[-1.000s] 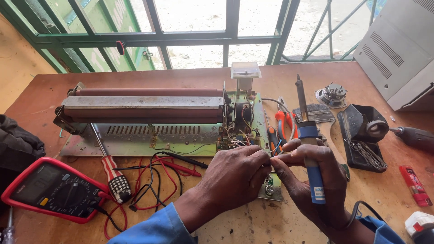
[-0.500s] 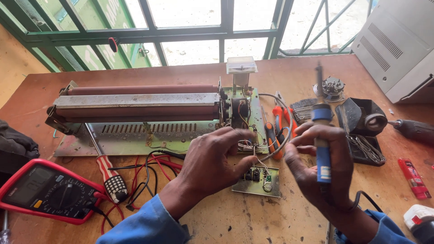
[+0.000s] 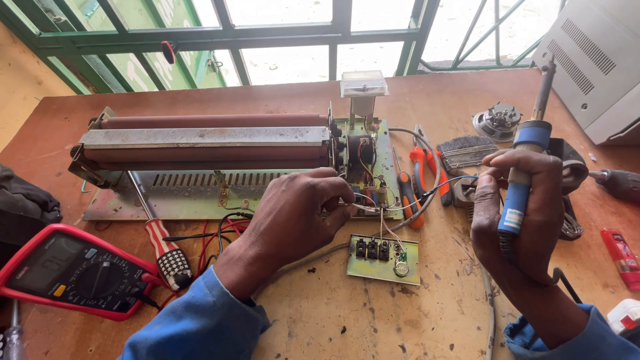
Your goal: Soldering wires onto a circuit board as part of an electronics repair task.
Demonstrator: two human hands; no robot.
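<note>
Pinching wires (image 3: pixel 373 208) with our left hand (image 3: pixel 300 213) just above the small board (image 3: pixel 383 259), right hand (image 3: pixel 517 213) fisted on the iron (image 3: pixel 523 167), tip up, well clear; soldering unfinished, we judge.

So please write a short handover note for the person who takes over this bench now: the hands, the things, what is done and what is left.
Left hand: fingertips pinch thin wires at the chassis circuit board.
Right hand: closed grip on the blue soldering iron, tip up, away from the work.
Small green board lies on the table, wired to the chassis.
Multimeter at left; red-handled screwdriver beside it.
Done: chassis open, wires gathered.
Left: iron not yet on any joint.
</note>
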